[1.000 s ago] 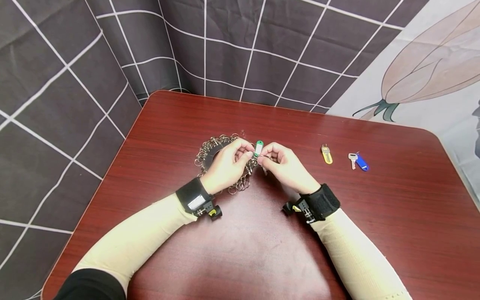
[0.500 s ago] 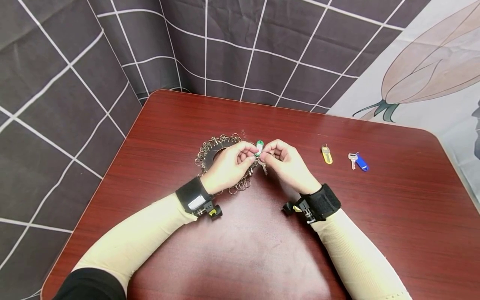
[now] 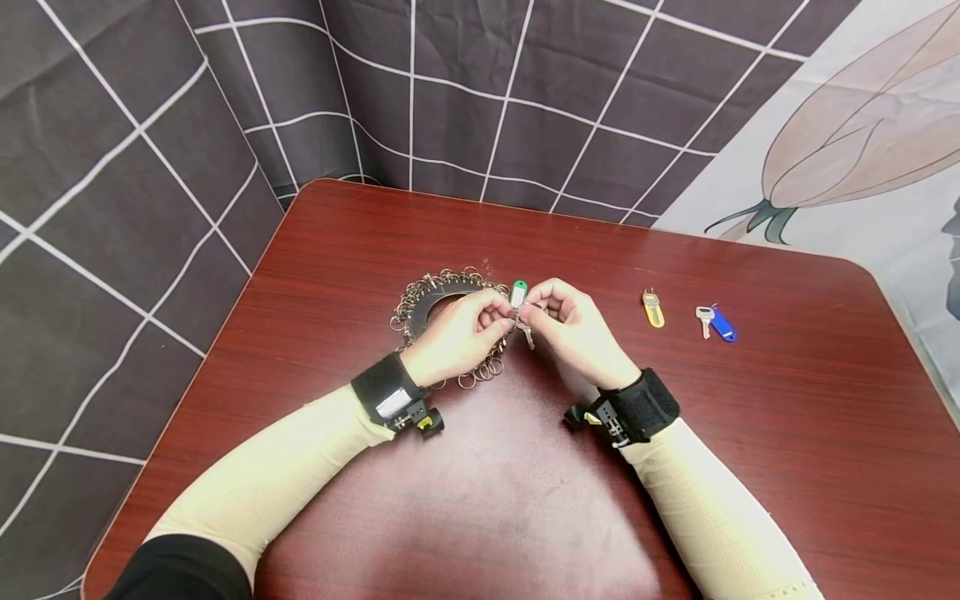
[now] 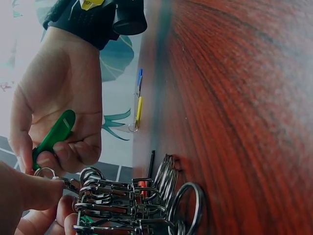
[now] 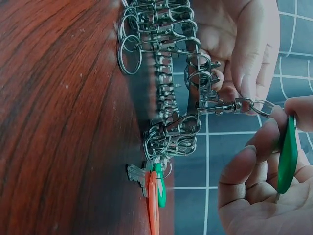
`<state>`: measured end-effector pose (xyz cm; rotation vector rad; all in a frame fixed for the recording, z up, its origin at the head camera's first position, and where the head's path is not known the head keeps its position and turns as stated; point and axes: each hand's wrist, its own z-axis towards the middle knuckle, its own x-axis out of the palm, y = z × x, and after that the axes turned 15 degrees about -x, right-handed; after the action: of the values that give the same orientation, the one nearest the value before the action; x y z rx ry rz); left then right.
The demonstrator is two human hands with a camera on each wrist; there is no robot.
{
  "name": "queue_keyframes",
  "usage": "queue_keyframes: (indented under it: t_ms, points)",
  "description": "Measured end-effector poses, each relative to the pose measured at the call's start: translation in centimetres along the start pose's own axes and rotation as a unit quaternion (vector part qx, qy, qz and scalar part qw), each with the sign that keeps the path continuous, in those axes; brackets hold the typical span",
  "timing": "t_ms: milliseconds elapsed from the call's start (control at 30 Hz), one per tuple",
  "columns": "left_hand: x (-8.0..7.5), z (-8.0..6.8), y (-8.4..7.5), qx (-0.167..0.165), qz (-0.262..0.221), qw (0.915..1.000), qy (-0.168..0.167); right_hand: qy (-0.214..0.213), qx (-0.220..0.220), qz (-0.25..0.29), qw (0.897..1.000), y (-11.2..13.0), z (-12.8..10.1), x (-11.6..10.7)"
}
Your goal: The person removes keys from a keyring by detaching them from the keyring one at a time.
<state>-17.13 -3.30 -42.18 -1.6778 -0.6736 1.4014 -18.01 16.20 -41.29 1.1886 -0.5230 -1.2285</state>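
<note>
A black disc hung with several metal snap hooks and split rings [image 3: 420,304] lies on the red-brown table [image 3: 750,433]. My left hand [image 3: 499,315] pinches one snap hook [image 5: 220,105] at the disc's right edge. The split ring [image 5: 264,105] at that hook's end reaches my right hand [image 3: 529,310]. That hand pinches a green key tag [image 3: 517,292], also seen as green tag [image 5: 287,155] and green tag [image 4: 54,133]. A small key [image 3: 528,335] hangs below the two hands.
A yellow key tag [image 3: 653,308] and a blue tag with a key [image 3: 718,323] lie to the right of my hands. An orange tag and a green tag with a key [image 5: 155,196] hang on the hook cluster. Checked cloth [image 3: 150,167] surrounds the table.
My two hands have drawn slightly closer together around the green tag and hook. The rest of the table is unchanged.
</note>
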Motion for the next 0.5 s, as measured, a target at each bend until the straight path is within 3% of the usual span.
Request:
queue_keyframes:
  t_ms: [133,500]
  points:
    - [0.04,0.01,0.03,-0.002,0.002,1.0,0.004,-0.001,-0.001,-0.001,1.0,0.02,0.02,-0.02]
    - [0.11,-0.1,0.02,-0.009,0.005,0.9996,-0.024,-0.002,0.003,0.003,1.0,-0.09,-0.01,0.04]
